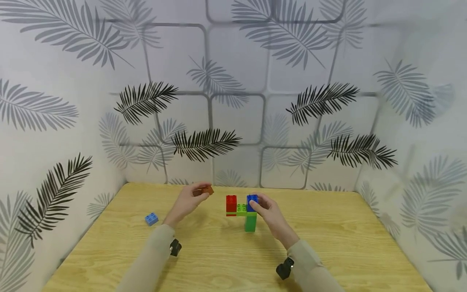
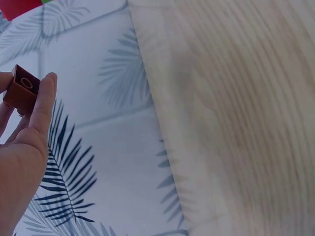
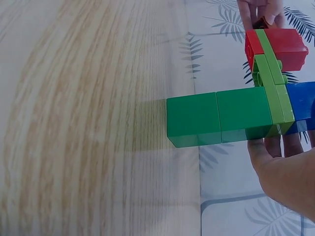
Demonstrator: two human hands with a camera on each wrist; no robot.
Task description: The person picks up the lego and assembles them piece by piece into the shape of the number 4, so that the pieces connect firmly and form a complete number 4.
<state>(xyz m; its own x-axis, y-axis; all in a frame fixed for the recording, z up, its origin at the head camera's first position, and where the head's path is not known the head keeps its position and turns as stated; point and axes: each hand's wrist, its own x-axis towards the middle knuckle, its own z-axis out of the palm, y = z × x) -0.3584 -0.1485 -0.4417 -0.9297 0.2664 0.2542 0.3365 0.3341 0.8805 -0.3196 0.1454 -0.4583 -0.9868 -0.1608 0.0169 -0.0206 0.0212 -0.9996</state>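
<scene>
My left hand (image 1: 187, 202) pinches a small brown toy brick (image 1: 208, 190) between thumb and fingers, raised over the table. In the left wrist view the hollow underside of this brick (image 2: 23, 91) shows. My right hand (image 1: 270, 217) grips a dark blue brick (image 1: 251, 198) at the top of a joined build. Below the blue brick, a light green piece (image 1: 241, 209) reaches sideways over two stacked green bricks (image 3: 219, 118). A red brick (image 1: 231, 204) sits on its far end, with a thin red part beneath that end.
A light blue brick (image 1: 151, 219) lies on the wooden table (image 1: 219, 259), left of my left forearm. Leaf-patterned cloth walls (image 1: 237, 170) rise behind the table and at both sides. Each wrist carries a small black camera.
</scene>
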